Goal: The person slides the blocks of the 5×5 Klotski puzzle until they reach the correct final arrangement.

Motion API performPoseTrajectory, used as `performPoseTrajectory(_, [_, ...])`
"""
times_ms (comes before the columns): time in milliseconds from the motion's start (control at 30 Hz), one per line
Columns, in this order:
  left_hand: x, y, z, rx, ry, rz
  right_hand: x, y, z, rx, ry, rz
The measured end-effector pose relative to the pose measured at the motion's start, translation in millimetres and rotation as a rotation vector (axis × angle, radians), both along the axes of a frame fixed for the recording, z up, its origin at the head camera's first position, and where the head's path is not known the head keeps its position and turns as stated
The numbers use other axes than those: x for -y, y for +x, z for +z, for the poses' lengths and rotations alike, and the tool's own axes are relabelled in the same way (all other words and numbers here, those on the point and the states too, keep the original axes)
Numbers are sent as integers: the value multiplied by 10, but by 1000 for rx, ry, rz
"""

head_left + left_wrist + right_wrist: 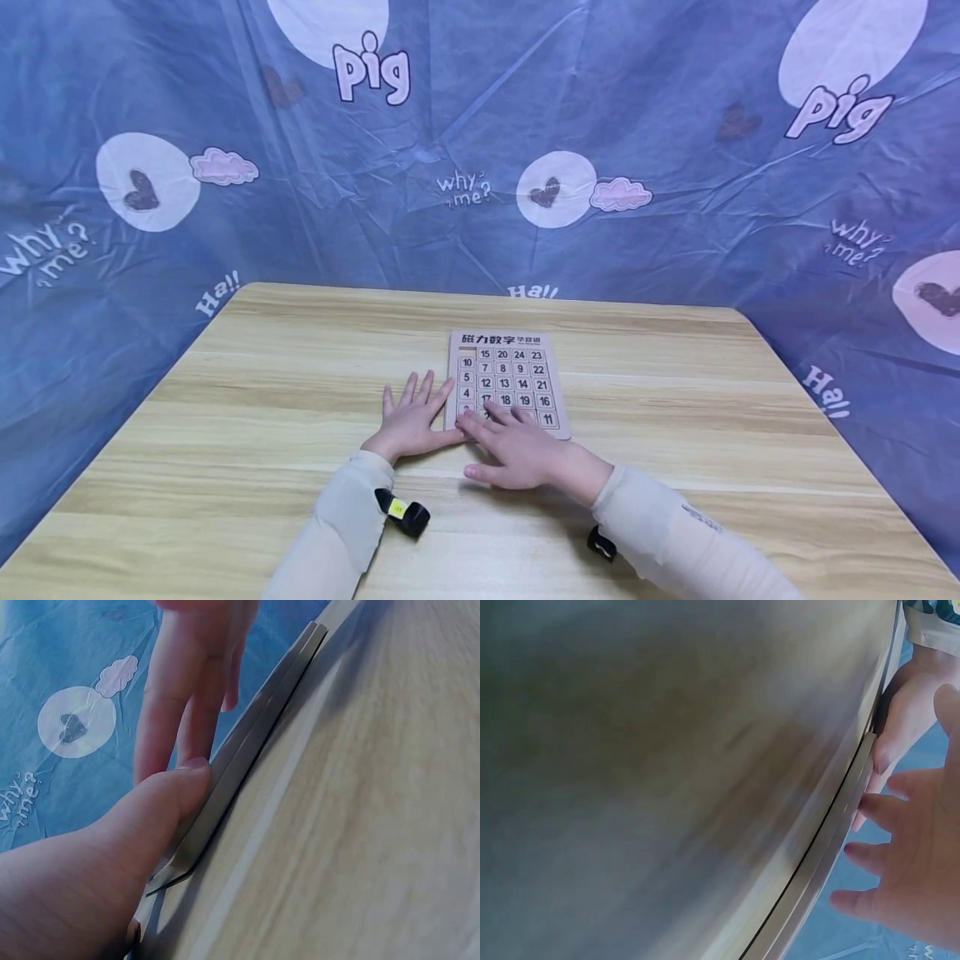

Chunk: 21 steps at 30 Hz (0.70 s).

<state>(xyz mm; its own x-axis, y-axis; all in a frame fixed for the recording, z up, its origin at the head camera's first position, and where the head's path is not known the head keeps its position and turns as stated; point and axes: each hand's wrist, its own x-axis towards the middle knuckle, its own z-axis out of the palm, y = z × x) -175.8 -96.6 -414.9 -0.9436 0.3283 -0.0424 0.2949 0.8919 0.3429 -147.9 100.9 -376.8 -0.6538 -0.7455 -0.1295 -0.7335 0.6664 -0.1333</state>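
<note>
A flat number sliding puzzle (560, 400) lies on the table, with square numbered tiles in a pale frame and dark printed characters along its far edge. One slot at the far left corner of its grid holds no tile. My left hand (408, 423) is spread along the puzzle's left side, its thumb at the near left corner; the left wrist view shows the thumb (176, 787) against the frame's edge. Over the near rows reaches my right hand (517, 450), fingers extended and fingertips on the tiles, covering several of them. Its thumb points left, off the puzzle.
The wood-grain table (300, 350) extends around the puzzle on all sides. Behind it hangs a blue printed cloth (465, 250). Black straps with small devices (408, 517) sit on both wrists over pale sleeves (667, 525).
</note>
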Motion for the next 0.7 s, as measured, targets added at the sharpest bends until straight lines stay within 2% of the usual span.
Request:
performPoseTrajectory(467, [-2,3,18,1,1,-4,68,-117,4,-10,36,-43])
performPoseTrajectory(700, [-11,20,26,-3,6,-1,52,-126,6,-23,46,-47])
